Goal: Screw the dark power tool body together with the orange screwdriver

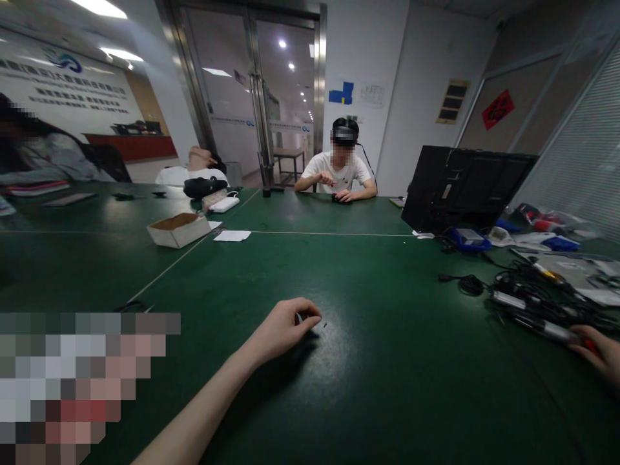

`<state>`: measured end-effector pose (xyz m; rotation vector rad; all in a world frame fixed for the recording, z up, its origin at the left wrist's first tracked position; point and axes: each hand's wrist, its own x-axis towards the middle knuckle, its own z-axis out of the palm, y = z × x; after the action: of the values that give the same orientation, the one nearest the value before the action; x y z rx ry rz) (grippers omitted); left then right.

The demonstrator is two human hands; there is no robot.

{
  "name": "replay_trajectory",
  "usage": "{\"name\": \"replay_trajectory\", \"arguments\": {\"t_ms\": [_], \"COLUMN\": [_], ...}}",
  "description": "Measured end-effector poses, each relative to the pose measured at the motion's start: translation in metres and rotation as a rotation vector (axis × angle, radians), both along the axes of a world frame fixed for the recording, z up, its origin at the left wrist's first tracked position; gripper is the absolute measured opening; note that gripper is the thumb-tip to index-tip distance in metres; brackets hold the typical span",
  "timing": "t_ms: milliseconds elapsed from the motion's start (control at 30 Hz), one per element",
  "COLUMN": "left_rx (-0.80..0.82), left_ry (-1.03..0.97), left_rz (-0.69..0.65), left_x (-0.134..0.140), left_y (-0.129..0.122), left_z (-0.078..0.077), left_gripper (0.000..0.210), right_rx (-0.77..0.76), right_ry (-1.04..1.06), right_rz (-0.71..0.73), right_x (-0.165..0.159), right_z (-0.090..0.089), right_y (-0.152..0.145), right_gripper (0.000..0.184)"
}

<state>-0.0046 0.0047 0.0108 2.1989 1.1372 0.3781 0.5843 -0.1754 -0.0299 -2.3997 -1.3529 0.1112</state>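
Observation:
My left hand point(293, 326) is low over the green table point(271, 400), its thumb and forefinger pinched together. Just past the fingertips shows a tiny dark piece point(325, 324); whether it is held or lies on the table I cannot tell. At the right edge my right hand point(600, 352), partly cut off, is closed around a red-handled tool point(589, 334) whose kind I cannot make out. In front of its fingers lies a silver cylindrical tool point(555, 330), beside a heap of black cables point(527, 294).
A monitor point(465, 187) stands at back right, near a blue device point(467, 239) and cluttered parts. A coiled cable point(469, 284) lies nearer. White box point(177, 230) and paper point(232, 236) are left of centre. Opposite sits a person point(339, 168); others are at left.

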Motion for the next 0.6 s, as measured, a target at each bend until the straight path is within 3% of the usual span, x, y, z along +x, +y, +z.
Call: {"name": "replay_trajectory", "arguments": {"t_ms": [200, 300, 367, 433, 600], "left_rx": [0.011, 0.029, 0.046, 0.065, 0.113], "left_ry": [0.013, 0.025, 0.035, 0.055, 0.106], "left_rz": [0.001, 0.002, 0.003, 0.001, -0.015], "left_x": [-0.003, -0.003, -0.003, -0.003, -0.003], "left_y": [0.003, 0.004, 0.003, 0.003, 0.004], "left_z": [-0.007, -0.009, -0.009, -0.011, -0.015], "left_gripper": [0.026, 0.026, 0.025, 0.024, 0.022], "right_rx": [0.058, 0.122, 0.125, 0.091, -0.08], "right_ry": [-0.022, -0.119, -0.214, -0.334, -0.336], "right_rz": [0.046, 0.037, 0.05, 0.095, 0.398], "right_x": [0.023, 0.011, -0.021, -0.074, -0.225], "right_z": [-0.012, -0.013, -0.007, 0.004, 0.025], "right_y": [0.002, 0.006, 0.012, 0.021, 0.049], "right_gripper": [0.043, 0.048, 0.049, 0.052, 0.045]}}
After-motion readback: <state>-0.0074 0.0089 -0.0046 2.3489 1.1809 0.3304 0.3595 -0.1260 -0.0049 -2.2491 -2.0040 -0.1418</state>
